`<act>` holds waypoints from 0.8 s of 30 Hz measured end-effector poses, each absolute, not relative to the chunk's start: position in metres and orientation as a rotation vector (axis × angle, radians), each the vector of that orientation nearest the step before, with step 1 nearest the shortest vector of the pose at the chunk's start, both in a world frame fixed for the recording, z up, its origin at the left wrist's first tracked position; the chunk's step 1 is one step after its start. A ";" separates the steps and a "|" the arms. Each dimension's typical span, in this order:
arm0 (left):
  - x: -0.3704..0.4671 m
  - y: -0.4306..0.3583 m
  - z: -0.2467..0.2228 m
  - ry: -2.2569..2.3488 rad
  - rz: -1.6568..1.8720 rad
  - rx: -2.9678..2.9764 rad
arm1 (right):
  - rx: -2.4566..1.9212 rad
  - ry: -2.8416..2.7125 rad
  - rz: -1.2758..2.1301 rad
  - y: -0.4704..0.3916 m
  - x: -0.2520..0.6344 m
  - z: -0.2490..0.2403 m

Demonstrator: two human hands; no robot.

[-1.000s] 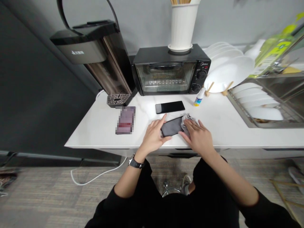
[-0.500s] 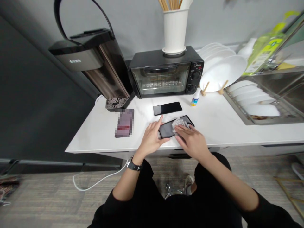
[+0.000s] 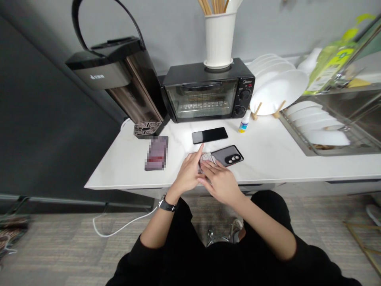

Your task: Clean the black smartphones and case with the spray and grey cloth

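Right here, the phone case [image 3: 223, 151] is laid flat near the front edge of the surface [image 3: 276, 167]; even, gentle pressure on the wipe [image 3: 207, 157] seems best. The right hand [image 3: 220, 179] is angled leftward, fingers pressed down, thumb apart; the left hand [image 3: 188, 169] is curved round one end, whether clamped cannot be told.

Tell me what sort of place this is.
Probably a kitchen or pantry. There's a toaster oven on the counter, white plates standing on edge beside it, and what looks like a steel sink at the right.
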State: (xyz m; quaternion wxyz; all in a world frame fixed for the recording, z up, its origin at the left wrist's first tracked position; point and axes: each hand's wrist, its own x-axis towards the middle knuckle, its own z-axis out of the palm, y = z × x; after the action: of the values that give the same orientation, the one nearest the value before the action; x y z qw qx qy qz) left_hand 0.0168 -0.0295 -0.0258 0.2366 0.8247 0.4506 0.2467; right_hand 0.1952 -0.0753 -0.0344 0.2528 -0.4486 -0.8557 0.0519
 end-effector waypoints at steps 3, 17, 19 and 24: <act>0.018 -0.029 -0.027 1.237 0.704 2.243 | -1.240 -2.327 0.115 -0.075 0.235 -0.036; 0.015 -0.026 -0.033 1.196 0.686 2.301 | -1.340 -2.269 -0.039 -0.072 0.179 -0.036; 0.015 -0.026 -0.033 1.209 0.690 2.298 | -1.297 -2.279 0.034 -0.079 0.187 -0.035; 0.020 -0.026 -0.031 1.248 0.727 2.239 | -1.422 -2.228 -0.067 -0.077 0.268 -0.039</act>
State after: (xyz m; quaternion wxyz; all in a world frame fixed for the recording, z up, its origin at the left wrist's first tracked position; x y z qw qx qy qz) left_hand 0.0204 -0.0258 -0.0312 0.2364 0.8165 0.4553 0.2650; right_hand 0.2684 -0.0766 -0.0389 0.2462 -0.5214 -0.8167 -0.0244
